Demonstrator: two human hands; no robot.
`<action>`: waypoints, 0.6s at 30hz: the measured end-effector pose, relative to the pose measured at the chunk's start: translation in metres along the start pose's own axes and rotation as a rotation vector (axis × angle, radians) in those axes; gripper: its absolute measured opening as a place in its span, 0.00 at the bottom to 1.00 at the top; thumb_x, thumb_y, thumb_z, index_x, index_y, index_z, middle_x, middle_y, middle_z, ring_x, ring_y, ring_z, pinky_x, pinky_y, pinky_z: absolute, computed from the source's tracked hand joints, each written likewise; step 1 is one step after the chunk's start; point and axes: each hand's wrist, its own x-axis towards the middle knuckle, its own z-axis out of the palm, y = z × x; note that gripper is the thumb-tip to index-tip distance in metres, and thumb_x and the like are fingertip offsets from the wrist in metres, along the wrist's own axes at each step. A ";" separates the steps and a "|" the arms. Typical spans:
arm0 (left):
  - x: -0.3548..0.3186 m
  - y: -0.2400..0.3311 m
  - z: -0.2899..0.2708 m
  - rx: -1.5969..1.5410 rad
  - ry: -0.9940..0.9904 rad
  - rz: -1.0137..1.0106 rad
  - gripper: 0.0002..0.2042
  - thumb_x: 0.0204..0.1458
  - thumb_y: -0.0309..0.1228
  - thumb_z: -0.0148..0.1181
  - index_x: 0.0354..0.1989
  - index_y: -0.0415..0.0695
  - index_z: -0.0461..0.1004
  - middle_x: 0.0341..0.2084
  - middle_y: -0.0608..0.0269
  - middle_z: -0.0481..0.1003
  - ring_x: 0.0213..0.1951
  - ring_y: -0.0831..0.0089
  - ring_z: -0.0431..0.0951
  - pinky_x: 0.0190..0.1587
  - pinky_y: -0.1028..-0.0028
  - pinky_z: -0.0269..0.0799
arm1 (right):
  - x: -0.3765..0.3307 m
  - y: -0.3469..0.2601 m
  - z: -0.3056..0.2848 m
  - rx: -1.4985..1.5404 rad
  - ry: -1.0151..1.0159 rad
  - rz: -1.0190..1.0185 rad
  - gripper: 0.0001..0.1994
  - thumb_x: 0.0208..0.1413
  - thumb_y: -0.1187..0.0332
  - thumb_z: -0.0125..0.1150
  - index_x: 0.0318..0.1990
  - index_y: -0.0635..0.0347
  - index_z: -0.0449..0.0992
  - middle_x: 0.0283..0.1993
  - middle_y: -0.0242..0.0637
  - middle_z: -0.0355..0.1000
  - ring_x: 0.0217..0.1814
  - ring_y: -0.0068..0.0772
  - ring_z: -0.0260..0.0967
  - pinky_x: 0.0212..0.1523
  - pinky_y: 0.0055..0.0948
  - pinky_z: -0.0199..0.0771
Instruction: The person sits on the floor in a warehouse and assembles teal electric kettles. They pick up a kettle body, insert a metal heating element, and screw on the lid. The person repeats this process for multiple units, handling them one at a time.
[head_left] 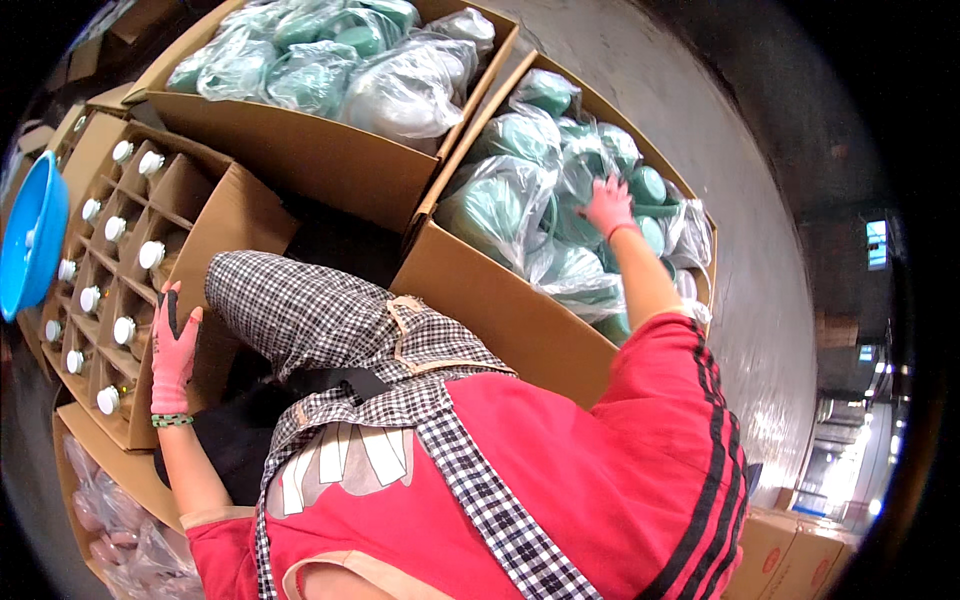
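Note:
My right hand [608, 207], in a pink glove with bare fingertips, reaches into a cardboard box [500, 300] on the right. Its fingers are spread over clear plastic bags [500, 205] that hold green, round-ended plastic pieces; no firm grip shows. My left hand [174, 345], gloved the same way, is at the near side of a divided carton [215, 225] on the left. Its fingers are apart and nothing is seen in them. Upright bottles with white caps [151, 254] stand in the carton's compartments; their bodies are mostly hidden by the dividers.
Another box [300, 150] of bagged green pieces stands at the far middle. A blue basin [35, 235] is at the far left, beside the carton. Pinkish bagged pieces [125, 540] lie in a box at lower left. Closed cartons [790, 555] stand at lower right.

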 end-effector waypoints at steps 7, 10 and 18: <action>-0.049 -0.045 -0.042 -0.070 0.140 -0.162 0.22 0.47 0.30 0.52 0.52 0.40 0.58 0.50 0.59 0.60 0.50 0.69 0.59 0.52 0.73 0.53 | 0.058 0.021 -0.060 0.768 0.209 0.187 0.13 0.46 0.61 0.51 0.27 0.64 0.71 0.27 0.49 0.70 0.32 0.51 0.67 0.32 0.38 0.66; -0.058 -0.061 -0.043 -0.238 0.163 -0.254 0.21 0.48 0.29 0.52 0.52 0.40 0.59 0.50 0.61 0.60 0.49 0.70 0.59 0.51 0.74 0.54 | 0.053 0.013 -0.122 0.835 0.435 0.134 0.11 0.48 0.63 0.51 0.25 0.64 0.70 0.24 0.43 0.70 0.27 0.37 0.68 0.30 0.30 0.66; -0.013 0.044 -0.006 -0.349 0.085 0.148 0.20 0.46 0.29 0.54 0.48 0.36 0.62 0.46 0.56 0.65 0.50 0.70 0.63 0.53 0.73 0.55 | 0.052 -0.021 -0.385 1.775 0.494 -0.902 0.07 0.50 0.70 0.49 0.33 0.63 0.70 0.30 0.36 0.70 0.33 0.27 0.67 0.39 0.24 0.65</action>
